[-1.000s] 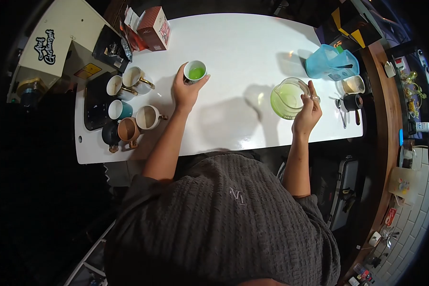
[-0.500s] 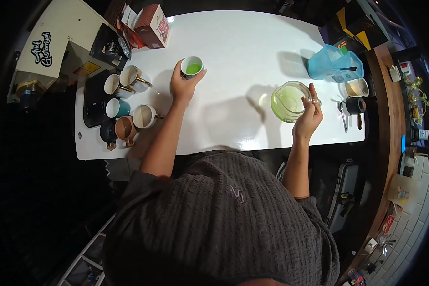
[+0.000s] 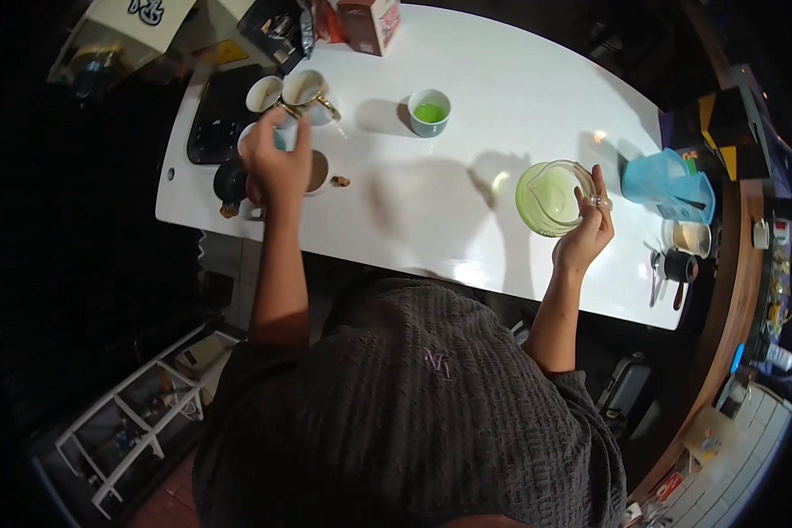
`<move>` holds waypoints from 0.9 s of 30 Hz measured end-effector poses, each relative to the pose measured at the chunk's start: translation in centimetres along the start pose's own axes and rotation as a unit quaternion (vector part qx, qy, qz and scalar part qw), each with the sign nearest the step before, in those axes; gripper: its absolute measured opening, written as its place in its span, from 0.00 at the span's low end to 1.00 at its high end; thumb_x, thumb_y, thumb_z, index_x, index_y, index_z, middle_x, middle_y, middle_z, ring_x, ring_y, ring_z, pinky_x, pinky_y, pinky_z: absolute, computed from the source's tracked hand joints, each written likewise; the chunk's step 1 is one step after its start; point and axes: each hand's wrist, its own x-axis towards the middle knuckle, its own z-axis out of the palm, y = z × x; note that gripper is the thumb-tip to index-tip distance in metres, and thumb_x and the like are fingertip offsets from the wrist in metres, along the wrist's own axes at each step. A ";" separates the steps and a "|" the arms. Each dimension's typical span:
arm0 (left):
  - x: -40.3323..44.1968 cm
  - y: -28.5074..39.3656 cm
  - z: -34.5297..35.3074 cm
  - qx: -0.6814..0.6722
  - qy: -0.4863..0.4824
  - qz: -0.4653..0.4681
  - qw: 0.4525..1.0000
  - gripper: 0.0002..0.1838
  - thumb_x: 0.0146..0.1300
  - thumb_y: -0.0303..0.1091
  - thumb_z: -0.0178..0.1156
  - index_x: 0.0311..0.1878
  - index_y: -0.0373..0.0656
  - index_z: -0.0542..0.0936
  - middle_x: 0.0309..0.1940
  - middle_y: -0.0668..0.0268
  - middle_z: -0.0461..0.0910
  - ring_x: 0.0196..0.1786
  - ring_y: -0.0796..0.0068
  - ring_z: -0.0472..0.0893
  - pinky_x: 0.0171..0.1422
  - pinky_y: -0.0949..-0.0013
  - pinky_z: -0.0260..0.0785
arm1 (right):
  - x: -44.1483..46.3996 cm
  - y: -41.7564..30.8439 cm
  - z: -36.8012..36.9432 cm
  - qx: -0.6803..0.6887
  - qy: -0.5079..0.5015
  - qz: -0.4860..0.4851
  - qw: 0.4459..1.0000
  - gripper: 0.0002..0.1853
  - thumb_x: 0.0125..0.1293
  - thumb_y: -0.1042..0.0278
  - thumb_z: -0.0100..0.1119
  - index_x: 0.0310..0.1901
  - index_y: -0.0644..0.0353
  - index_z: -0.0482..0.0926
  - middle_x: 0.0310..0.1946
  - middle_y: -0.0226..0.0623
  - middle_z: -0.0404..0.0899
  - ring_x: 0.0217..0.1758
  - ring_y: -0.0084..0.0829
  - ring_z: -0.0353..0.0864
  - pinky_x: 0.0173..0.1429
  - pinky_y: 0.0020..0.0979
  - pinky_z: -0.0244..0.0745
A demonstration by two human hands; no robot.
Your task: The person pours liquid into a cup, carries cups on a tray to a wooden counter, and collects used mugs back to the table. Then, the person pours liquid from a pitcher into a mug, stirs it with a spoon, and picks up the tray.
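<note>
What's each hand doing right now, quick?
Left hand: partly open over the mugs; grip unclear.
Right hand: closed on the handle of a clear glass pitcher with pale green liquid.

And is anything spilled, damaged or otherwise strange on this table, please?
Nothing stands out: the cup with green liquid stands upright, I see no spill around the jug in the right hand, and the bright patches on the table look like glare.

The white tabletop (image 3: 480,66) carries a boxy carton (image 3: 371,25) at its far left edge. White mugs (image 3: 305,92), a dark mug (image 3: 230,182) and a flat black pad (image 3: 213,141) fill the left. A cup of green liquid (image 3: 429,115) stands upright mid-table; a blue pitcher (image 3: 658,179), pale cup (image 3: 691,238) and spoon (image 3: 655,278) line the right.
</note>
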 end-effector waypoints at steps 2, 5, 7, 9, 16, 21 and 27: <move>0.1 -2.6 -1.5 0.166 -0.036 -0.108 0.979 0.32 0.51 0.51 0.70 0.57 0.45 0.77 0.50 0.58 0.80 0.59 0.56 0.72 0.61 0.50 0.60 | 0.0 -0.2 1.3 -0.033 -0.027 -0.019 0.999 0.20 0.62 0.74 0.40 0.48 0.80 0.77 0.65 0.52 0.70 0.65 0.44 0.73 0.66 0.44 0.71; 0.0 -5.2 -1.9 0.249 -0.119 -0.201 0.940 0.43 0.45 0.61 0.71 0.61 0.44 0.74 0.55 0.57 0.78 0.64 0.54 0.65 0.64 0.52 0.52 | -0.3 -0.4 3.1 -0.019 -0.054 -0.015 0.998 0.21 0.61 0.75 0.40 0.49 0.79 0.77 0.65 0.52 0.70 0.66 0.44 0.72 0.66 0.44 0.71; 0.2 -6.4 -1.8 0.238 -0.195 -0.263 0.914 0.45 0.41 0.62 0.72 0.59 0.41 0.75 0.55 0.57 0.79 0.64 0.54 0.64 0.64 0.54 0.47 | -0.7 -1.0 4.3 -0.012 -0.058 -0.012 0.998 0.21 0.61 0.75 0.39 0.49 0.79 0.77 0.65 0.52 0.70 0.66 0.44 0.72 0.66 0.44 0.71; 0.4 -6.6 -1.5 0.233 -0.209 -0.269 0.911 0.44 0.42 0.62 0.72 0.58 0.40 0.75 0.54 0.56 0.80 0.63 0.53 0.64 0.64 0.54 0.48 | -0.9 -1.4 5.0 -0.010 -0.059 -0.008 0.998 0.21 0.62 0.75 0.39 0.48 0.80 0.77 0.65 0.52 0.70 0.66 0.44 0.72 0.66 0.44 0.71; 0.6 -8.3 -0.1 0.217 -0.205 -0.286 0.911 0.42 0.41 0.64 0.71 0.54 0.41 0.77 0.48 0.54 0.82 0.63 0.53 0.64 0.62 0.51 0.50 | -1.5 -1.8 5.3 -0.020 -0.068 -0.039 0.997 0.20 0.62 0.75 0.39 0.47 0.81 0.77 0.64 0.54 0.70 0.65 0.44 0.72 0.66 0.44 0.71; 0.0 -8.8 -0.6 0.186 -0.165 -0.294 0.923 0.41 0.40 0.64 0.71 0.52 0.42 0.78 0.49 0.57 0.82 0.64 0.55 0.64 0.62 0.52 0.52 | -1.8 -2.0 4.9 -0.033 -0.048 -0.050 0.997 0.19 0.62 0.75 0.39 0.44 0.81 0.77 0.64 0.55 0.70 0.64 0.46 0.74 0.65 0.46 0.72; 0.6 -6.7 -4.5 0.024 0.042 -0.167 0.985 0.35 0.42 0.40 0.80 0.54 0.38 0.77 0.49 0.55 0.81 0.44 0.61 0.83 0.50 0.60 0.76 | -1.8 -2.2 5.1 -0.003 -0.056 -0.033 0.998 0.23 0.63 0.72 0.43 0.57 0.76 0.75 0.63 0.52 0.72 0.68 0.42 0.70 0.71 0.46 0.62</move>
